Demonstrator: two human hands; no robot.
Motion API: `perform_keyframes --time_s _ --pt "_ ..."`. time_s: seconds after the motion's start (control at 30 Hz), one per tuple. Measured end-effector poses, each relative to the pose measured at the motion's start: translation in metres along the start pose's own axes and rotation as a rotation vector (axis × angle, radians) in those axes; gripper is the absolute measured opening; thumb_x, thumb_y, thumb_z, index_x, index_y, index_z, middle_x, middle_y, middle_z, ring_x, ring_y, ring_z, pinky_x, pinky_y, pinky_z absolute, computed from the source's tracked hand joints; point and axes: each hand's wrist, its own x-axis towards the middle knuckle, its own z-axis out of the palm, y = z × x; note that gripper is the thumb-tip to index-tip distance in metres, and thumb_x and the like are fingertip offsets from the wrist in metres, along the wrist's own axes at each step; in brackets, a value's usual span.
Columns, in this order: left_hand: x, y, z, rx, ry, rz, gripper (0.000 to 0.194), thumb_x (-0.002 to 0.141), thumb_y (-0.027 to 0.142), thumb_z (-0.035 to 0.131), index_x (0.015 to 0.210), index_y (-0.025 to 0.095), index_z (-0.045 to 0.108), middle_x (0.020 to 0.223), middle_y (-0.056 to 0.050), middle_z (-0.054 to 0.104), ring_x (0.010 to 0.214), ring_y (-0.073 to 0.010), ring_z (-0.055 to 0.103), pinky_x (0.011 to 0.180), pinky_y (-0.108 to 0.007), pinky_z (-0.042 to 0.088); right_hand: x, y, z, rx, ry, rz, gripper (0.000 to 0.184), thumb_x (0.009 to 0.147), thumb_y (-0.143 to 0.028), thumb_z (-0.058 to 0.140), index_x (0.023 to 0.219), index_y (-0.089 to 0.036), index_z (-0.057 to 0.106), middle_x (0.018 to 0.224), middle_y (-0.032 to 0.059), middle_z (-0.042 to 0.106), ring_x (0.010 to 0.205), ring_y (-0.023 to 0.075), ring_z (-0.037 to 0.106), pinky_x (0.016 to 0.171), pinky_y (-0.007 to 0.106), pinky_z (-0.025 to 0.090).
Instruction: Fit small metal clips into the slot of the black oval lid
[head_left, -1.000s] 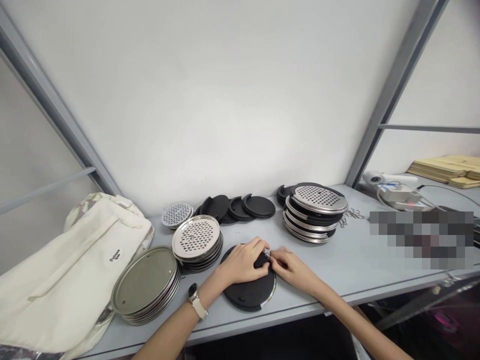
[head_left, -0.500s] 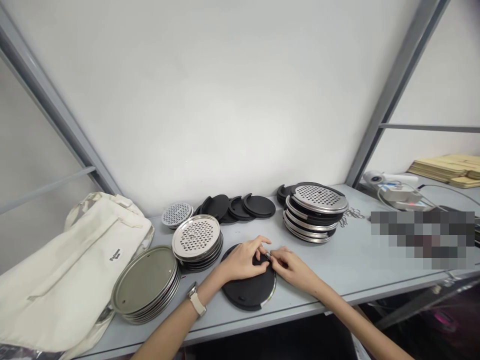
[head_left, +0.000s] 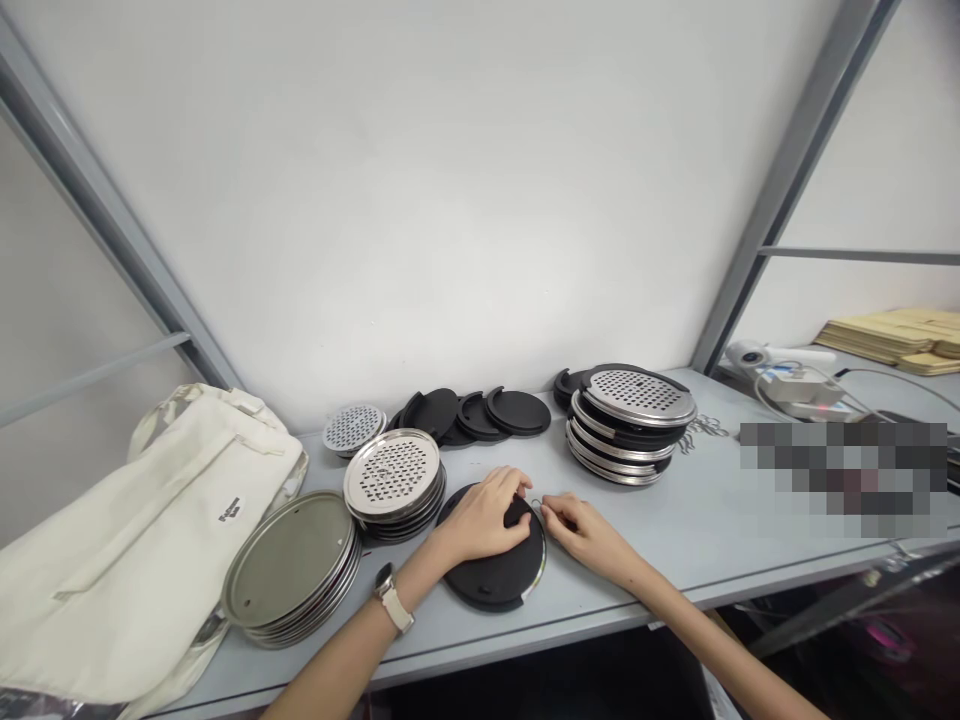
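Note:
A black round plate with a strip of pale rim at its right lies on the table in front of me. Across its top rests my left hand, thumb on the surface and fingers curled over toward the far right edge, gripping it. Just off that edge, my right hand is closed in a pinch on a small metal wire hook, partly hidden by the fingertips. Whether the hook touches the plate, I cannot tell. More metal hooks lie in a small heap at the right.
Perforated grater discs are stacked left of the plate, beside a pile of olive-green lids. Black discs lean along the wall. A mixed stack stands behind right. A cream bag lies left; wooden boards sit far right.
The black plate and my left hand have shifted slightly left and away from me. A gap now shows between the plate's edge and my right fingertips, with the hook visible in it.

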Motion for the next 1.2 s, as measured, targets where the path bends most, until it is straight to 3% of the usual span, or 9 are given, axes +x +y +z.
perform_keyframes --time_s 0.17,0.53,1.0,1.2 --pt "0.0001 0.0009 0.0005 0.017 0.008 -0.022 0.019 0.074 0.014 0.055 0.089 0.021 0.046 0.087 -0.001 0.054 0.084 -0.0167 0.052 0.078 -0.029 0.043 -0.0004 -0.0001 -0.0004 -0.004 -0.007 0.004 0.035 0.094 -0.032 0.032 0.061 -0.02 0.035 0.057 -0.0037 0.041 0.061 0.0143 0.044 0.061 0.027 0.034" --pt "0.0002 -0.0024 0.0035 -0.131 -0.02 -0.03 0.022 0.074 0.015 0.061 0.092 0.02 0.051 0.081 0.002 0.057 0.077 -0.0129 0.056 0.074 -0.025 0.045 -0.0007 0.0011 0.0006 -0.004 -0.021 -0.042 0.039 0.097 -0.035 0.032 0.066 -0.019 0.048 0.059 -0.0023 0.049 0.061 0.0146 0.047 0.066 0.029 0.037" --pt "0.0 -0.0017 0.0031 -0.124 -0.022 0.001 0.023 0.074 0.015 0.06 0.094 0.02 0.05 0.084 0.001 0.056 0.079 -0.0131 0.055 0.076 -0.026 0.045 0.0 0.0022 0.0004 -0.024 -0.048 -0.036 0.036 0.096 -0.032 0.033 0.065 -0.019 0.045 0.058 -0.0023 0.046 0.062 0.0155 0.046 0.067 0.029 0.036" --pt "0.001 0.0016 0.0015 -0.093 -0.015 0.014 0.027 0.074 0.015 0.059 0.098 0.02 0.049 0.097 -0.002 0.056 0.086 -0.0156 0.054 0.082 -0.029 0.044 -0.0009 0.0004 -0.0004 -0.006 -0.044 -0.042 0.033 0.095 -0.029 0.033 0.067 -0.019 0.048 0.061 -0.001 0.05 0.064 0.0158 0.048 0.068 0.029 0.036"
